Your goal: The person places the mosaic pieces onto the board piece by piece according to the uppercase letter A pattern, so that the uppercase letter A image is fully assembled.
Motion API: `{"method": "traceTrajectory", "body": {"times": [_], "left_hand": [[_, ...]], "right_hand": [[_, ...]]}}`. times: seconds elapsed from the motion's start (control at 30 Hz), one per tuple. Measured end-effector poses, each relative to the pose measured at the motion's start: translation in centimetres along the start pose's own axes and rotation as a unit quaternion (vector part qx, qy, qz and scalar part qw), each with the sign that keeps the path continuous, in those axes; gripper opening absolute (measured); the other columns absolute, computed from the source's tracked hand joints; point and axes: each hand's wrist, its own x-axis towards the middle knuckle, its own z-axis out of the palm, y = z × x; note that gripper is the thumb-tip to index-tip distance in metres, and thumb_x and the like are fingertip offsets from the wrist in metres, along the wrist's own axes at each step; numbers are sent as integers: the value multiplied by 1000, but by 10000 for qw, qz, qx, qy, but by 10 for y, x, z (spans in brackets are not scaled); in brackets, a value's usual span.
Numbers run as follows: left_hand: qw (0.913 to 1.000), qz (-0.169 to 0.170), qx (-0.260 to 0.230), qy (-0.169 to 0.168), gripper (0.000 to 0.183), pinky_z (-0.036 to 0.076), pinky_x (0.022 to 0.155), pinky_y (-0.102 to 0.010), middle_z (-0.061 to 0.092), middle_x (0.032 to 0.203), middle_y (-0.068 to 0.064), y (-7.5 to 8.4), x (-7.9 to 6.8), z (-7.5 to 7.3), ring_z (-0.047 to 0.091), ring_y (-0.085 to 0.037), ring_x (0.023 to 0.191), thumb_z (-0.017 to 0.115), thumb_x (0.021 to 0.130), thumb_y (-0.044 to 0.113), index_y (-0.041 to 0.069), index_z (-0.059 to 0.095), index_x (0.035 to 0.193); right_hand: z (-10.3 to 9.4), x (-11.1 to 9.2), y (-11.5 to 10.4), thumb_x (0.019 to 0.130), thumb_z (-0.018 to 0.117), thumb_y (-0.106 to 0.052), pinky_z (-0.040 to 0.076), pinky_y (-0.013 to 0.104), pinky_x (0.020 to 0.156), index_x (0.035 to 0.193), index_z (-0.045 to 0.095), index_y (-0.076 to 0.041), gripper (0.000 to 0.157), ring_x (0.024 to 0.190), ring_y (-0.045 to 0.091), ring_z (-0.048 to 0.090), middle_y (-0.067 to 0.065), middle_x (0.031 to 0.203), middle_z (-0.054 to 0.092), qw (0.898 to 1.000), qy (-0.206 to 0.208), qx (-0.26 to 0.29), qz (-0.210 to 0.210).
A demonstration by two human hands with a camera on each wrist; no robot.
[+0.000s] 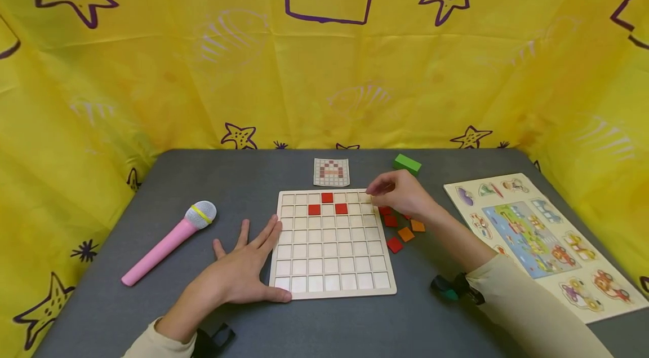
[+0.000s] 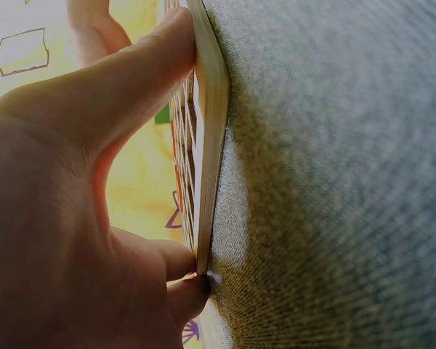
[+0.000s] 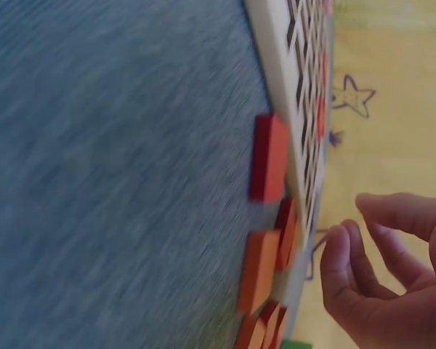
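A wooden grid board (image 1: pixel 330 289) lies flat on the table, with red square tiles in its upper rows; one red tile (image 1: pixel 327 198) is in the top row. My left hand (image 1: pixel 243 273) rests along the board's left edge, fingers spread, the thumb (image 2: pixel 156 62) touching the near corner. Over the board's far right corner hovers my right hand (image 1: pixel 400 194). Its fingers are loosely bent, with a gap between thumb and fingertips and nothing visible in it. Beside the board's right edge lie loose red tiles (image 1: pixel 395 244) and orange tiles (image 1: pixel 405 234), some partly hidden by the right hand.
Behind the board lies a small pattern card (image 1: pixel 332 172) with a coloured grid. A green block (image 1: pixel 407 164) stands behind the right hand. To the left lies a pink toy microphone (image 1: pixel 167 245); a picture puzzle board (image 1: pixel 552 251) lies at right, partly under the right sleeve.
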Motion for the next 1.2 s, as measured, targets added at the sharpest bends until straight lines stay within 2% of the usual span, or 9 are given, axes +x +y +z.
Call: {"method": "traceTrajectory", "body": {"times": [0.23, 0.47, 0.8, 1.2], "left_hand": [[10000, -14, 35, -1, 138, 1, 93, -97, 1, 177, 7, -1, -1, 1, -1, -57, 157, 76, 66, 86, 22, 10, 170], [10000, -14, 40, -20, 138, 1, 92, -98, 2, 177, 6, -1, -1, 1, 0, -57, 157, 75, 66, 86, 21, 11, 170], [10000, 5, -22, -30, 138, 1, 92, -97, 2, 177, 6, -1, 1, 0, -1, -57, 157, 76, 67, 85, 22, 9, 170], [10000, 33, -4, 10, 137, 1, 92, -97, 2, 177, 6, -1, 1, 1, -1, -58, 156, 77, 67, 84, 21, 11, 170]], "right_hand": [[-11, -3, 16, 84, 75, 4, 55, 31, 76, 109, 78, 0, 25, 89, 25, 66, 17, 107, 74, 9995, -108, -293, 54], [-14, -3, 24, 77, 68, 13, 54, 30, 71, 106, 79, -3, 35, 89, 25, 63, 15, 102, 72, 9981, -379, -451, 195], [-16, 0, 27, 75, 67, 14, 54, 31, 70, 105, 81, -6, 38, 86, 23, 62, 11, 96, 74, 9959, -452, -784, 86], [-16, -1, 28, 75, 74, 8, 53, 31, 71, 103, 82, -7, 33, 84, 20, 62, 7, 87, 74, 9954, -333, -898, -78]]}}
